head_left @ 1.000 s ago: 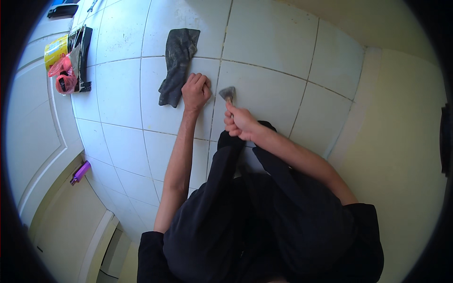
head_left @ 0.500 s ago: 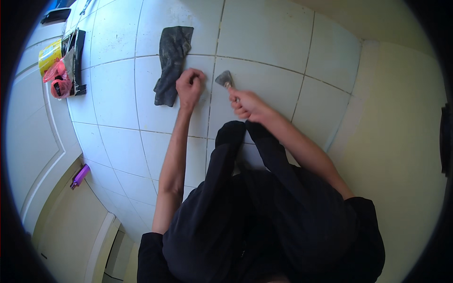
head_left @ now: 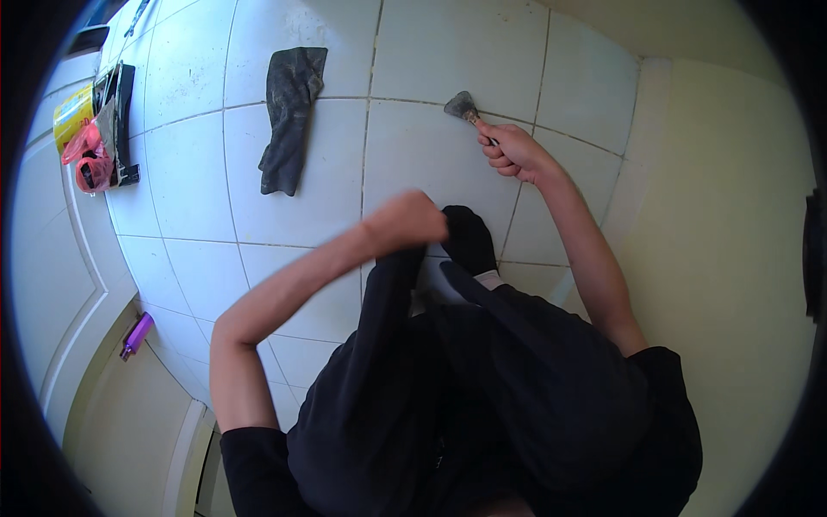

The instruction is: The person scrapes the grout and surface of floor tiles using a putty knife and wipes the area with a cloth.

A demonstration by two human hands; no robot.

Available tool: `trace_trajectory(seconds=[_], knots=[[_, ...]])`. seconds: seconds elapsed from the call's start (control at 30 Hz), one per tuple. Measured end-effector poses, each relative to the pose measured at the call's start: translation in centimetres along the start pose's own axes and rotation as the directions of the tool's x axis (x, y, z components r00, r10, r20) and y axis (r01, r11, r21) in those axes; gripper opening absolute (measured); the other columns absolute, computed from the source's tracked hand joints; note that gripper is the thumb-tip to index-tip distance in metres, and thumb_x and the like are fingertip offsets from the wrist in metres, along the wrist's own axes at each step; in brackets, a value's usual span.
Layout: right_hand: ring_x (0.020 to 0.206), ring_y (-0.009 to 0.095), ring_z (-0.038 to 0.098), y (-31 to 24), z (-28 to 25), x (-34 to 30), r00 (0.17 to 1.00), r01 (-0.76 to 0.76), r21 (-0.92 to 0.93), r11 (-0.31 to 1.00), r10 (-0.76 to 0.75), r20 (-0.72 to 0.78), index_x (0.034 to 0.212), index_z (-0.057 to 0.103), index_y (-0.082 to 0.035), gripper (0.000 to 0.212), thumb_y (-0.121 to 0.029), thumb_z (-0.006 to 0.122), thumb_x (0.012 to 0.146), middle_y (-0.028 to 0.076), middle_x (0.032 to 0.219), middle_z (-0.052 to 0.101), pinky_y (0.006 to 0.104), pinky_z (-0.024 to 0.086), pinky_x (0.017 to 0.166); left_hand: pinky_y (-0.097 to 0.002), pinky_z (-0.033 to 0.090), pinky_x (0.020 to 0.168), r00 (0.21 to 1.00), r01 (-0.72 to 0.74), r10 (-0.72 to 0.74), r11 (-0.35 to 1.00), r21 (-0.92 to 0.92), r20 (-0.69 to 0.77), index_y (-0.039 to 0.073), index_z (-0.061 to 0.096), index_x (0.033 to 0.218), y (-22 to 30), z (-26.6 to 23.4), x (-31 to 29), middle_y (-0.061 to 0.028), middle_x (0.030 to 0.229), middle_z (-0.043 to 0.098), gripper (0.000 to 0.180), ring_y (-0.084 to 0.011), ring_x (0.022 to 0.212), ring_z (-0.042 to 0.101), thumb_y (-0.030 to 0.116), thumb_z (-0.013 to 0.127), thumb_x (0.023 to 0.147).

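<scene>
My right hand (head_left: 515, 153) is wrapped round the short handle of a putty knife (head_left: 463, 105). Its grey, worn-looking blade points up and left, over the tile joint. Curled into a fist, my left hand (head_left: 412, 220) hangs above my left foot, slightly smeared by motion. Its fingers are turned away, and whatever they may hold is hidden. A dark, dirty cloth (head_left: 291, 121) lies crumpled lengthwise on the white floor tiles (head_left: 301, 215), apart from both hands.
At the far left, beside the white door (head_left: 52, 258), stand a black tray (head_left: 126, 121), a yellow container (head_left: 73, 116) and a pink plastic bag (head_left: 90, 159). A purple bottle (head_left: 136, 336) lies lower down. A cream wall (head_left: 715, 258) bounds the right side. My dark-socked right foot (head_left: 469, 241) rests on the tiles.
My left hand has come back from beside the cloth to above my left foot. The putty knife in my right hand has moved right and farther away. The view has shifted slightly.
</scene>
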State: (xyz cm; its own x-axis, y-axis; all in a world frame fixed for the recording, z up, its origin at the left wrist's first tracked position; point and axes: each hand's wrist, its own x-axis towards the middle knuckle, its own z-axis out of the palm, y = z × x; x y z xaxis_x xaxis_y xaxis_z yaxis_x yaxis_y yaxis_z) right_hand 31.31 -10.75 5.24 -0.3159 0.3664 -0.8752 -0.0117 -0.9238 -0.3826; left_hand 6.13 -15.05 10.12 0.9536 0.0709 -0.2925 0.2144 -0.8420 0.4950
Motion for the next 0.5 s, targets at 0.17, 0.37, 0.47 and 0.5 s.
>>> trace_trajectory(seconds=[0.17, 0.37, 0.47, 0.5], knots=[[0.044, 0.002, 0.018, 1.8, 0.6, -0.9, 0.996, 0.07, 0.006, 0.998, -0.069, -0.062, 0.082, 0.044, -0.014, 0.036, -0.04, 0.046, 0.106, -0.01, 0.058, 0.027, 0.0219, 0.015, 0.037, -0.0375, 0.057, 0.075, 0.831, 0.307, -0.374, 0.926, -0.22, -0.411, 0.013, 0.061, 0.128, -4.8, -5.8, -4.7, -0.0074, 0.107, 0.069, 0.039, -0.0267, 0.099, 0.068, 0.014, 0.062, 0.089], [0.045, 0.004, 0.022, 4.3, -0.2, 0.3, 0.986, 0.135, 0.03, 0.99, -0.131, -0.101, 0.079, 0.043, -0.014, 0.038, -0.041, 0.046, 0.106, -0.008, 0.062, 0.031, 0.024, 0.02, 0.039, -0.0456, 0.031, 0.118, 0.849, -0.151, -0.105, 0.891, -0.428, -0.518, 0.016, 0.045, 0.147, 1.6, 0.6, 3.3, -0.01, 0.153, 0.043, 0.065, -0.0284, 0.14, 0.042, 0.029, 0.068, 0.089], [0.045, 0.002, 0.022, 3.1, 1.1, 0.4, 0.994, 0.095, 0.01, 0.995, -0.094, -0.061, 0.081, 0.045, -0.014, 0.037, -0.042, 0.047, 0.105, -0.009, 0.061, 0.032, 0.0216, 0.02, 0.039, -0.0461, 0.025, 0.121, 0.886, -0.419, 0.351, 0.886, -0.197, -0.303, 0.016, 0.038, 0.152, 1.6, 9.9, 3.7, -0.0089, 0.162, 0.029, 0.075, -0.0263, 0.148, 0.031, 0.035, 0.071, 0.086], [0.045, 0.002, 0.023, 2.9, 0.7, 0.0, 0.991, 0.096, -0.028, 0.995, -0.098, -0.086, 0.081, 0.045, -0.014, 0.038, -0.042, 0.047, 0.105, -0.009, 0.062, 0.033, 0.0215, 0.02, 0.039, -0.0461, 0.025, 0.121, 0.884, -0.421, 0.351, 0.884, -0.201, -0.308, 0.016, 0.038, 0.152, 1.7, 8.7, 3.6, -0.0089, 0.162, 0.029, 0.075, -0.0263, 0.148, 0.031, 0.035, 0.071, 0.086]])
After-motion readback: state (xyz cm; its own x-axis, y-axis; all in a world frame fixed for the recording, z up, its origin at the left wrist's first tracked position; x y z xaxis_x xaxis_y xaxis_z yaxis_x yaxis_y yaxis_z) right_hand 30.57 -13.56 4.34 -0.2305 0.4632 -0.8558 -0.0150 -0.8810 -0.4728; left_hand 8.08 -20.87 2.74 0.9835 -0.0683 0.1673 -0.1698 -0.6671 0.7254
